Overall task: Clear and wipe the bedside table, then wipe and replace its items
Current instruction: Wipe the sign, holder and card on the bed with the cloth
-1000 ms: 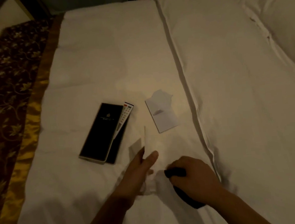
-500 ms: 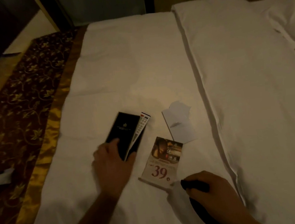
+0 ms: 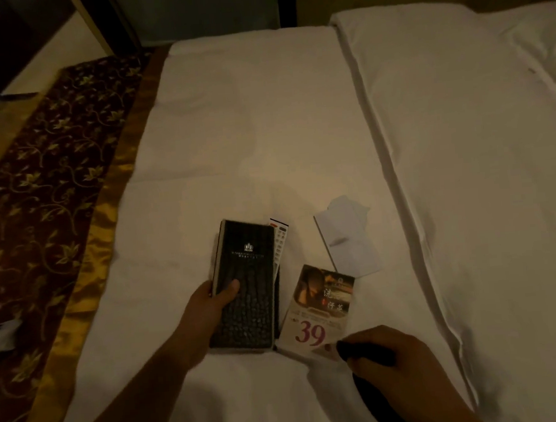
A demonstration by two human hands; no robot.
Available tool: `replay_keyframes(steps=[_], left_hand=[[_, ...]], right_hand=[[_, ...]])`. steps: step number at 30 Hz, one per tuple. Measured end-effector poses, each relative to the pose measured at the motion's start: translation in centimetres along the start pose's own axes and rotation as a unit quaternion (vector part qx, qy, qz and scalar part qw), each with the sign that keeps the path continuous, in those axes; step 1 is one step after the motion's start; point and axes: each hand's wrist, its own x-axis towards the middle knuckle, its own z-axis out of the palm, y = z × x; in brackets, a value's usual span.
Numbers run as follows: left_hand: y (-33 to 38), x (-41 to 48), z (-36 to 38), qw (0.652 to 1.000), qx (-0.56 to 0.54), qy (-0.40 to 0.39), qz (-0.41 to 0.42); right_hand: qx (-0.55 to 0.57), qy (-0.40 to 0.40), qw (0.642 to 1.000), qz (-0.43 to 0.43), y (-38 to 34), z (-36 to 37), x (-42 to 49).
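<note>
Left grip (image 3: 210, 302) is clamped on the black folder (image 3: 245, 280), thumb on its cover, toward the near edge of the bed (image 3: 263, 128); the remote (image 3: 281, 244) peeks out along the folder's right side; the "39" card (image 3: 321, 307) lies just beside it; right grip (image 3: 398, 358) is curled round a dark cloth (image 3: 367, 353), touching the card's near corner; a white notepad (image 3: 349, 242) sits beyond the card.

White bed (image 3: 247, 130), w/ promo card (image 3: 321, 307), notepad (image 3: 349, 242), remote (image 3: 279, 240), patterned runner (image 3: 36, 196)

The left hand (image 3: 211, 304) and right hand (image 3: 394, 351) join bare forearms.
</note>
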Motion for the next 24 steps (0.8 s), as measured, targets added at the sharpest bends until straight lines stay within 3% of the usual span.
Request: replay_keyframes(steps=[8,12,16,19,20,24], left_hand=[[-1.6,-6.3,1.4,0.996,-0.080,-0.023,0.035],[-1.7,-7.5,0.7,0.995,-0.091,-0.009,0.050],[-2.2,-8.6,-0.3,0.991,-0.118,0.003,0.068],[-2.8,-8.8,-1.4,0.987,-0.148,-0.008,0.057],[-2.9,-8.9,-1.6,0.986,-0.157,-0.020,0.052],[-3.2,-9.1,-1.1,0.985,-0.166,-0.030,0.026]], right_hand=[[0.040,0.125,0.969,-0.207,-7.4,1.7,5.3],[-0.049,0.131,0.961,-0.239,-10.1,3.2,9.0],[-0.205,0.070,0.927,-0.306,-9.0,5.4,7.2],[-0.199,-0.068,0.918,-0.335,-7.1,6.4,3.0],[-0.180,-0.073,0.924,-0.329,-7.0,6.2,2.6],[-0.102,0.116,0.939,-0.307,-9.6,5.1,6.1]])
